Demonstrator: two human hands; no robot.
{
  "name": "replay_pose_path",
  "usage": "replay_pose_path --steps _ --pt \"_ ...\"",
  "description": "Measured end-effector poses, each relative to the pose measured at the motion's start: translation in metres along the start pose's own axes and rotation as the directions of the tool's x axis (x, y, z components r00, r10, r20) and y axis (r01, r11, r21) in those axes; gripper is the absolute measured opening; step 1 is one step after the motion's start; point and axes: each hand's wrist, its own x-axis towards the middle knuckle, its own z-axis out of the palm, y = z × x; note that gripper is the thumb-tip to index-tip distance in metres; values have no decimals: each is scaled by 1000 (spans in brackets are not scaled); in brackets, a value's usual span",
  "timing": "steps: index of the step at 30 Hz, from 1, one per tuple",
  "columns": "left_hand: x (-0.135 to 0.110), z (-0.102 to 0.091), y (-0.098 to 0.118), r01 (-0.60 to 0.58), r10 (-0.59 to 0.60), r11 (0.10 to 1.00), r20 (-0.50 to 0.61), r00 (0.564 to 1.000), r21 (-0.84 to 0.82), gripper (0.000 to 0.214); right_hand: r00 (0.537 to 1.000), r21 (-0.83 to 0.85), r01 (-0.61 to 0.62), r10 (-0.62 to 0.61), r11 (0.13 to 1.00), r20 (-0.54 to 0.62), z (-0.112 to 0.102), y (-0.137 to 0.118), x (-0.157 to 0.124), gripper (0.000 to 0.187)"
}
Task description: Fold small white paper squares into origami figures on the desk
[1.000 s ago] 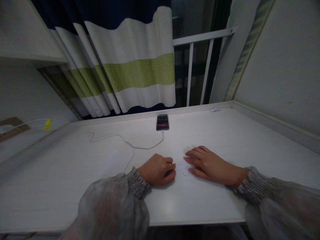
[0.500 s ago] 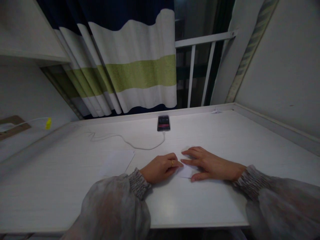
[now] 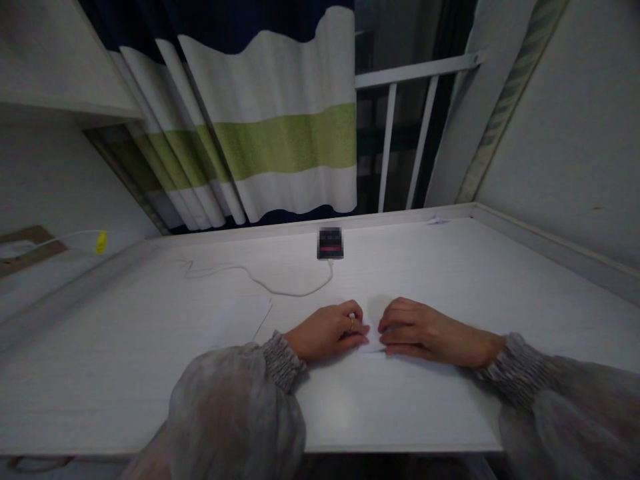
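A small piece of white paper lies on the white desk between my two hands. My left hand, with a ring on one finger, has its fingers curled and closed on the paper's left side. At the right side of the paper, my right hand is bent with the fingers close together, its fingertips and thumb gripping the edge. Both palms face down, and the hands cover much of the paper's outline.
White paper sheets lie left of my left hand. Behind them a white cable runs to a dark, blurred device near the desk's back edge. Crumpled paper sits at the back right. A striped curtain hangs behind the desk.
My right hand's spread fingers have drawn together and bent at the paper's right edge. My left hand stays on the paper, its fingers slightly shifted. The view has moved slightly.
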Motion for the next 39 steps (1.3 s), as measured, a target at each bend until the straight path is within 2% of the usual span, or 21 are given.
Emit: replay_pose_path --steps 8,12,22,35,39 --pt "0 1 -3 -82 82 995 -3 997 -61 23 1000 -42 1 0 999 23 5 -3 2 25" --pt "-1 -2 -6 -104 105 990 12 994 -92 23 994 -7 -94 95 996 57 9 -3 3 26" --pt "0 -6 -7 -122 129 989 82 988 -83 26 962 159 -274 272 949 34 14 -6 7 21" --pt "3 -6 -5 -137 138 990 95 986 -17 25 912 315 -394 409 864 19 21 -5 9 15" --pt "2 -6 -5 -143 143 990 107 984 -7 25 897 318 -425 440 847 27 23 -5 10 15"
